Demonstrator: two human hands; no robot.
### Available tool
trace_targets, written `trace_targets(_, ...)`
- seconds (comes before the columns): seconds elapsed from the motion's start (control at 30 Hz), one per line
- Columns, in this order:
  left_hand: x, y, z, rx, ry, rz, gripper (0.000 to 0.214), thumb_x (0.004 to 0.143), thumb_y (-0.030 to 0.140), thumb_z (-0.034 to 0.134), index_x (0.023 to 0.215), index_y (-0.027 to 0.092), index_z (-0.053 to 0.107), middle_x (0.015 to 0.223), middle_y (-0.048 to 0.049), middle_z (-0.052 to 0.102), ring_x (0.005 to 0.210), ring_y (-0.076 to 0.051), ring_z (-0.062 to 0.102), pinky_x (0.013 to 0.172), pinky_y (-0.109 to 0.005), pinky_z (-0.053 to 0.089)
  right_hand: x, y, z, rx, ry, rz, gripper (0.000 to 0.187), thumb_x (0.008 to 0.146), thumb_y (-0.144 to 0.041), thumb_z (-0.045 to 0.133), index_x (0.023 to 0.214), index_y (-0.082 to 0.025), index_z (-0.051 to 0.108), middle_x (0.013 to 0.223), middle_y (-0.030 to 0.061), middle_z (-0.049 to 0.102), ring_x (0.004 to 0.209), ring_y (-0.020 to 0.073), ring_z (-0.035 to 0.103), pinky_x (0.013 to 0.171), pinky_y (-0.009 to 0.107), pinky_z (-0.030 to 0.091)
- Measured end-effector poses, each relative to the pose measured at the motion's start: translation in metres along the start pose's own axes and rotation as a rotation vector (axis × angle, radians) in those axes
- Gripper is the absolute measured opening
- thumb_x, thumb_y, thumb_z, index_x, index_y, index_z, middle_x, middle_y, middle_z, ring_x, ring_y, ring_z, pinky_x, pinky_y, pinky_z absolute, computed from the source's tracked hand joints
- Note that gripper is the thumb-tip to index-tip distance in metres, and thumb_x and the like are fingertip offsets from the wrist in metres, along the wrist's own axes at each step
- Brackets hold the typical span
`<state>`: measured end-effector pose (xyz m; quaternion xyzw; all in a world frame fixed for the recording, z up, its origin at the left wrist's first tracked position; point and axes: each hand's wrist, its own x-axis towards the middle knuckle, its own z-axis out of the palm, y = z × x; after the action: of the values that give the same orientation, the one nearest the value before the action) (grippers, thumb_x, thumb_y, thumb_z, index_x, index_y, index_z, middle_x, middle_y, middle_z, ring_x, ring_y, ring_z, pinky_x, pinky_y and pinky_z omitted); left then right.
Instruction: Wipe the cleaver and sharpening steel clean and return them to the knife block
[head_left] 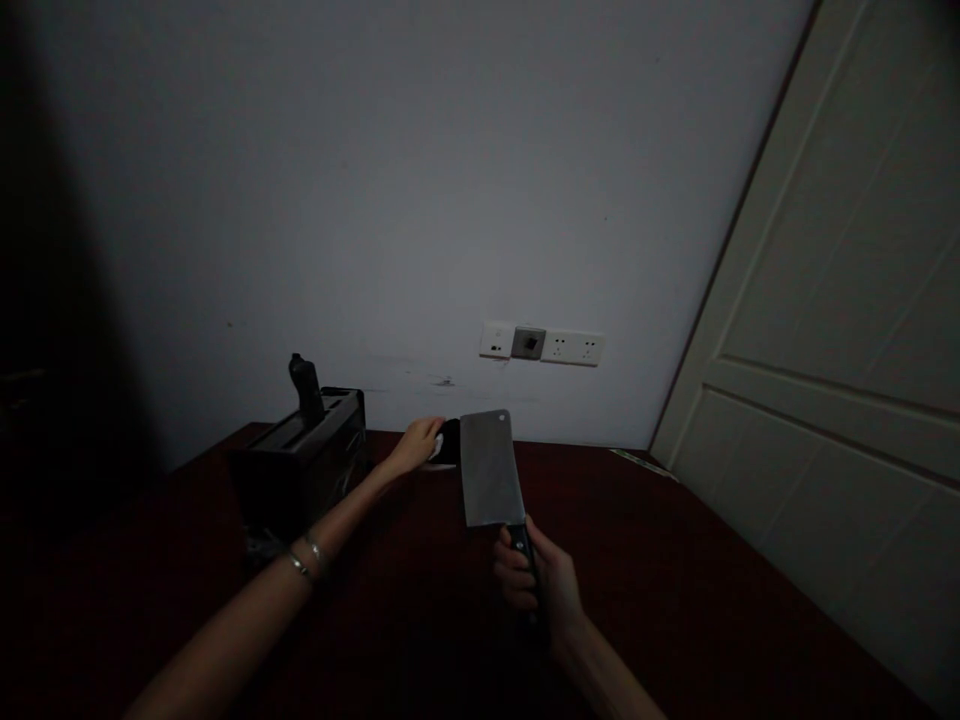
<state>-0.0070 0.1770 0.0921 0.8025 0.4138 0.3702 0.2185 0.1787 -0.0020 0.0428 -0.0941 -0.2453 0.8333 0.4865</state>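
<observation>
Dark table (675, 560), right hand (544, 580) gripping upright cleaver (489, 468), left hand (416, 445) outstretched

The dark red-brown wooden table (675, 560) runs back to the wall (390, 200). 1 black knife block (300, 470) stands on its left part near the far edge, with 1 black handle (306, 385) sticking up from a slot. A small black-and-white object (448, 443) sits at the far edge, right of the block and apart from it. 1 thin pale strip (641, 462) lies at the far right corner.
</observation>
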Motion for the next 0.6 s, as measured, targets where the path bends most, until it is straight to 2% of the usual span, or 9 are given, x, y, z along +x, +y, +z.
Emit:
trace_targets(0.1, -0.024, -0.024, 0.023, -0.139, -0.065, -0.093, 0.046, 0.083, 0.047, 0.033, 0.077, 0.011, 0.062, 0.079, -0.0081, 0.065, 0.074, -0.019, 0.058, 0.068, -0.029, 0.044, 0.004, -0.004, -0.002, -0.014, 0.002, -0.027, 0.028, 0.073, -0.037, 0.064, 0.071, -0.011, 0.054, 0.051, -0.0082, 0.033, 0.038, 0.0006, 0.020, 0.030, 0.011, 0.016)
trace_targets(0.2, -0.053, -0.041, 0.052, -0.263, -0.129, -0.207, 0.059, 0.079, 0.059, 0.028, 0.074, 0.010, 0.061, 0.067, -0.0083, 0.064, 0.060, -0.017, 0.058, 0.059, -0.028, 0.045, 0.006, -0.006, -0.003, -0.031, 0.007, -0.041, 0.028, 0.072, -0.037, 0.064, 0.071, -0.011, 0.053, 0.050, -0.0085, 0.031, 0.038, 0.0008, 0.018, 0.029, 0.011, 0.015)
trace_targets(0.3, -0.074, -0.047, 0.067, -0.343, -0.116, -0.256, 0.059, 0.078, 0.060, 0.030, 0.077, 0.011, 0.061, 0.072, -0.0087, 0.065, 0.065, -0.017, 0.061, 0.064, -0.027, 0.045, 0.006, -0.006, -0.002, -0.060, 0.026, -0.047, 0.028, 0.073, -0.038, 0.063, 0.071, -0.012, 0.053, 0.050, -0.0086, 0.031, 0.038, 0.0011, 0.018, 0.030, 0.011, 0.014)
trace_targets(0.43, -0.082, -0.041, 0.063, -0.358, -0.075, -0.238, 0.044, 0.074, 0.051, 0.043, 0.072, 0.013, 0.064, 0.070, -0.0046, 0.065, 0.067, -0.016, 0.058, 0.066, -0.025, 0.042, 0.009, -0.006, -0.001, -0.123, 0.080, -0.082, 0.031, 0.071, -0.042, 0.064, 0.070, -0.013, 0.052, 0.050, -0.0085, 0.033, 0.037, 0.0012, 0.020, 0.031, 0.012, 0.015)
trace_targets(0.5, -0.084, -0.032, 0.057, -0.337, -0.043, -0.223, 0.033, 0.069, 0.045, 0.052, 0.065, 0.014, 0.065, 0.064, -0.0022, 0.064, 0.063, -0.016, 0.055, 0.062, -0.024, 0.040, 0.012, -0.006, 0.001, -0.161, 0.127, -0.120, 0.033, 0.068, -0.043, 0.067, 0.070, -0.013, 0.052, 0.049, -0.0080, 0.036, 0.037, 0.0013, 0.023, 0.031, 0.012, 0.017)
trace_targets(0.6, -0.089, -0.011, 0.050, -0.308, 0.067, -0.218, 0.030, 0.071, 0.041, 0.053, 0.058, 0.015, 0.063, 0.059, -0.0020, 0.061, 0.060, -0.016, 0.053, 0.059, -0.023, 0.038, 0.017, -0.008, 0.005, -0.264, 0.205, -0.202, 0.035, 0.066, -0.045, 0.069, 0.071, -0.013, 0.054, 0.049, -0.0070, 0.041, 0.037, 0.0019, 0.030, 0.032, 0.013, 0.020)
